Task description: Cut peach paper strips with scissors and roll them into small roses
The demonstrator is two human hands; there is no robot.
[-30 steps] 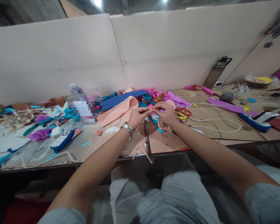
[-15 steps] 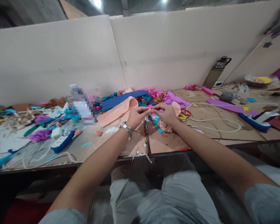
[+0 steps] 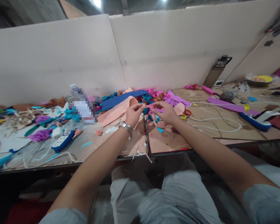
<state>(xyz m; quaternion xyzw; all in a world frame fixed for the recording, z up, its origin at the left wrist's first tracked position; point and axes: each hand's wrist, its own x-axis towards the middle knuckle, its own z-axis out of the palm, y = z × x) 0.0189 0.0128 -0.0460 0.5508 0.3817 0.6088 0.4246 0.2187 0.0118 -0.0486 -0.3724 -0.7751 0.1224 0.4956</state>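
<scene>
My left hand (image 3: 134, 114), with a metal-band watch at the wrist, has its thumb and fingertips pinched together over the middle of the table. Opposite it, a little to the right, my right hand (image 3: 166, 114) is pinched too. A small peach crepe-paper strip (image 3: 148, 106) runs between the fingertips; its exact shape is hard to make out. More peach paper hangs below my right hand. Left of the hands lies a large curled peach crepe-paper sheet (image 3: 115, 112). A peach paper piece (image 3: 179, 109) shows just beyond my right hand, beside scissors (image 3: 188, 112) with red and yellow handles.
Crumpled coloured paper and a blue sheet (image 3: 123, 99) lie behind the hands. To the left stand a plastic bottle (image 3: 77, 91) and a blue-white device (image 3: 63, 141) with a cable. A tumbler (image 3: 217, 73), white cable and second blue device (image 3: 254, 122) are right. A white partition (image 3: 165, 46) rises behind.
My hands have drawn slightly apart, the fingertips now separated with the peach strip spanning between them. The peach paper near my right hand has shifted a little.
</scene>
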